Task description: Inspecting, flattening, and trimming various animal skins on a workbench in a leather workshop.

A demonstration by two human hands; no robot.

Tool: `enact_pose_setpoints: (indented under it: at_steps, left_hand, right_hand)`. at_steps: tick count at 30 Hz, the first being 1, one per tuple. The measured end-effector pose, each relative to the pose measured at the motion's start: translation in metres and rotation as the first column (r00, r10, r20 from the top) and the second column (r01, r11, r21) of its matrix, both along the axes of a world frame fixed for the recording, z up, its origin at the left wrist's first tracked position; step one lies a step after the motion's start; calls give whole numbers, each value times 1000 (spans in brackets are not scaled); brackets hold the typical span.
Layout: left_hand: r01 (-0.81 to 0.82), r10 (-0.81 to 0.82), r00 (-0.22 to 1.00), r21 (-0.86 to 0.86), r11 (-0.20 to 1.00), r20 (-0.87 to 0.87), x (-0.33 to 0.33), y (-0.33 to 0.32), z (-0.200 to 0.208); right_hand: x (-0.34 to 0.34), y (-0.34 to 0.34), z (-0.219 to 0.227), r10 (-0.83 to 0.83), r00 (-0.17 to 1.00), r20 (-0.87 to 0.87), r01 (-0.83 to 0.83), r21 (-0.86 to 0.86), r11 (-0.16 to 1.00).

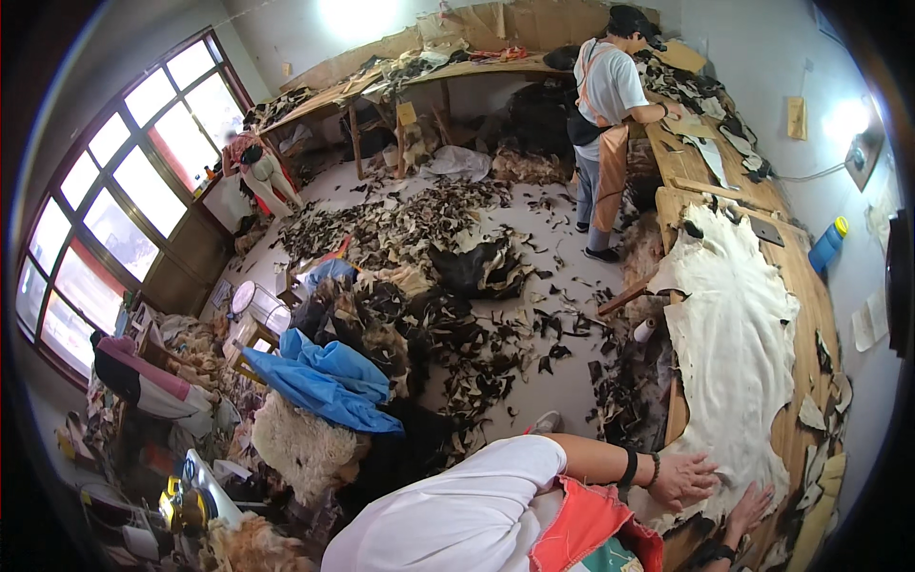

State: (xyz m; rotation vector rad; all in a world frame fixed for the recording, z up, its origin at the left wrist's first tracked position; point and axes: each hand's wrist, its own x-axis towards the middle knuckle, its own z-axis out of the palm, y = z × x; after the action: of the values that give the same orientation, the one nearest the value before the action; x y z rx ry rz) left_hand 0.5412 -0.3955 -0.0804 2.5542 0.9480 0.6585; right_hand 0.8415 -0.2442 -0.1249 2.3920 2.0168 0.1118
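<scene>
A large cream-white hide (729,334) lies spread lengthwise along the wooden workbench (810,296) at the right. My left hand (681,480) rests flat on its near end, fingers spread, with a dark band and a beaded bracelet at the wrist. Just to the right, my right hand (750,508) also lies on the hide with its fingers stretched out; a dark band circles that wrist. Neither hand holds anything. Dark fur shows beneath the hide's near edge.
Farther along the bench a co-worker (608,95) in an apron stands over hide pieces. A blue bottle (827,245) with a yellow lid stands by the wall. Fur scraps (400,229) litter the floor. At left, a blue cloth (324,381) covers heaped pelts; another person bends near the windows.
</scene>
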Motion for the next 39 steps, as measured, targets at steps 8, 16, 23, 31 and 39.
enact_pose_setpoints:
  at_steps: [8,16,23,31,39]
  left_hand:
    - [-4,4,1000,-25,1000,-15,-3,-4,10]
    - [-31,31,999,10,999,21,-1,-3,-3]
    - [-24,22,999,46,999,43,-1,-2,1]
    - [-26,23,999,85,996,41,4,-1,-5]
    - [-32,32,999,57,998,14,0,-2,2]
  right_hand:
    - [7,1,-6,-7,998,-55,7,5,1000]
    - [-19,-11,22,-18,1000,-9,18,-33,999]
    - [-17,-13,21,-39,999,8,39,-49,998]
    - [16,0,-12,12,1000,12,-12,45,999]
    - [-8,-9,13,5,1000,-10,-5,-14,1000]
